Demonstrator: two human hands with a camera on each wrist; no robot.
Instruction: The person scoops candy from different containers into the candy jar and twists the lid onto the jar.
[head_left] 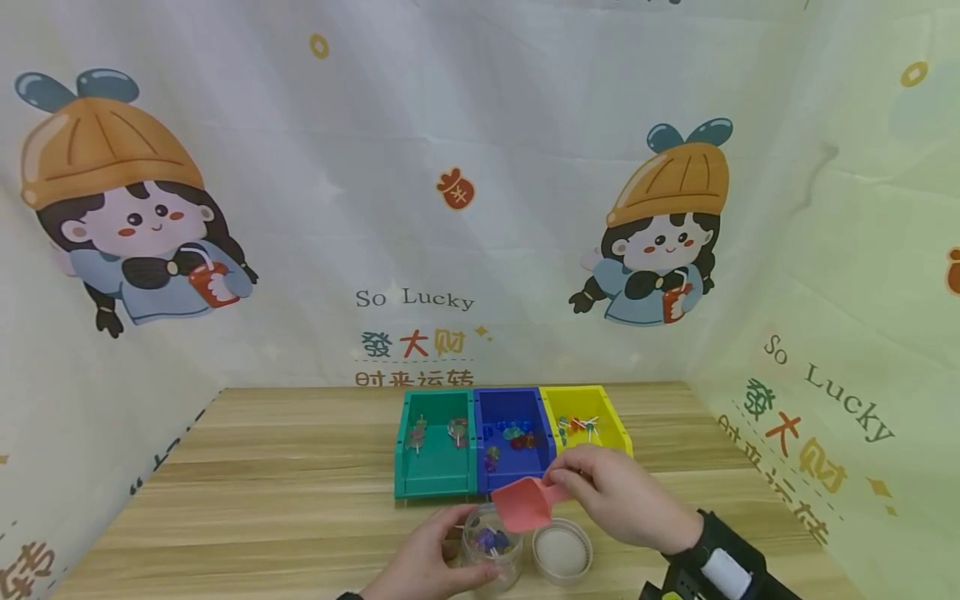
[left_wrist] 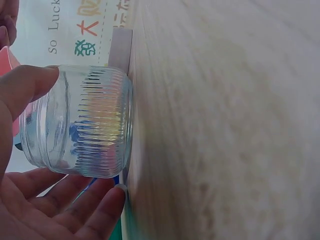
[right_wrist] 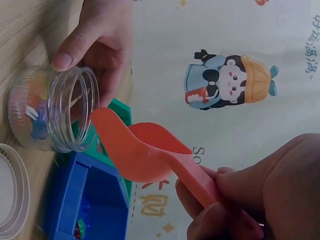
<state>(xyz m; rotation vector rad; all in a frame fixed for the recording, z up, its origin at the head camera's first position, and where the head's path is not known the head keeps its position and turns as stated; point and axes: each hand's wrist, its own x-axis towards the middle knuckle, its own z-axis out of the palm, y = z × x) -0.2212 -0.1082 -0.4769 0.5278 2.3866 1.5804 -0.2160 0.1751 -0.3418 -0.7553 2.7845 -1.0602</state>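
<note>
A clear ribbed jar [left_wrist: 95, 120] stands upright on the table with small colourful pieces in its bottom. My left hand [head_left: 435, 554] grips it round the side, thumb on one side and fingers on the other. My right hand [head_left: 600, 492] holds a pink scoop [head_left: 525, 503] by its handle. In the right wrist view the scoop's front edge [right_wrist: 106, 120] is at the open mouth of the jar; whether the two touch I cannot tell. No pieces show on the scoop. Beside the jar, a round white lid [head_left: 562, 552] lies on the table.
Behind the jar, three bins stand side by side: green [head_left: 438, 483], blue [head_left: 491, 479] and yellow [head_left: 618, 425]. Small colourful pieces lie in each, some with white sticks in the yellow one. A printed cloth [head_left: 525, 250] hangs behind the wooden table [head_left: 262, 500].
</note>
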